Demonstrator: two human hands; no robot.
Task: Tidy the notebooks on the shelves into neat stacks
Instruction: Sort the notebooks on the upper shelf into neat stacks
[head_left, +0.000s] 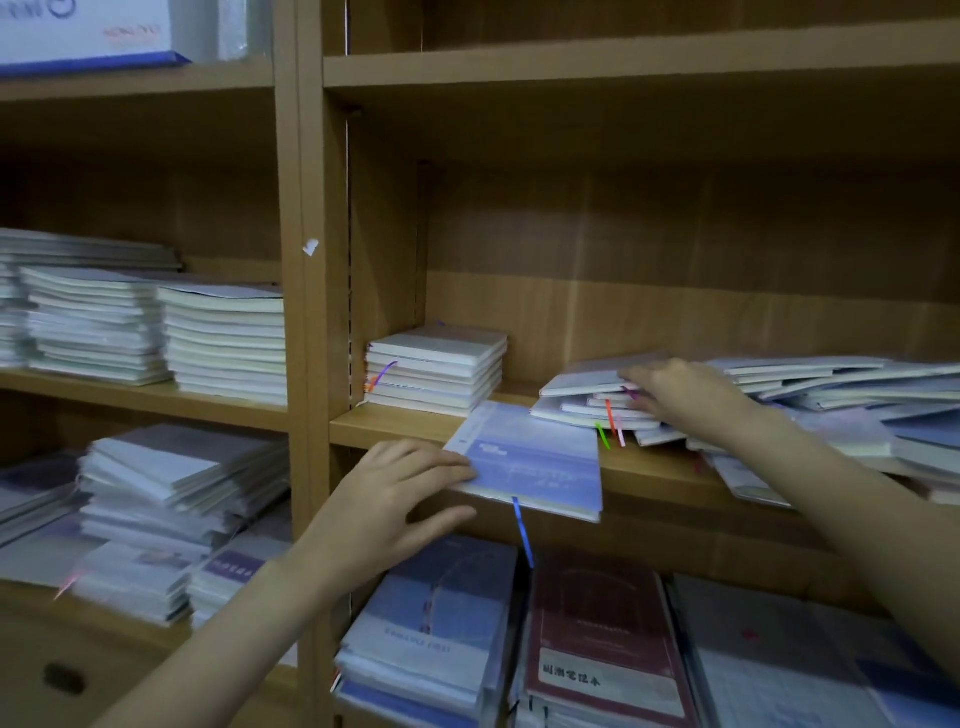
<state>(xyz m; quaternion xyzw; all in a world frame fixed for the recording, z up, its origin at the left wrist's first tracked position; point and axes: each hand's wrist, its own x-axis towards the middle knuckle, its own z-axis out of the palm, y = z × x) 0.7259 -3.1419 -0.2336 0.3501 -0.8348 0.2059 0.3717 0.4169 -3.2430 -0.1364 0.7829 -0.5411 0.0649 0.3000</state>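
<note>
Left hand: blue notebook is pinched at centre frame, overhanging the shelf, likely for restacking.
Right hand: messy pile is gripped for squaring.

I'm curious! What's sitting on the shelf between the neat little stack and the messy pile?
In the head view, the blue notebook lies between the neat stack and messy pile, held by the left hand.
</note>
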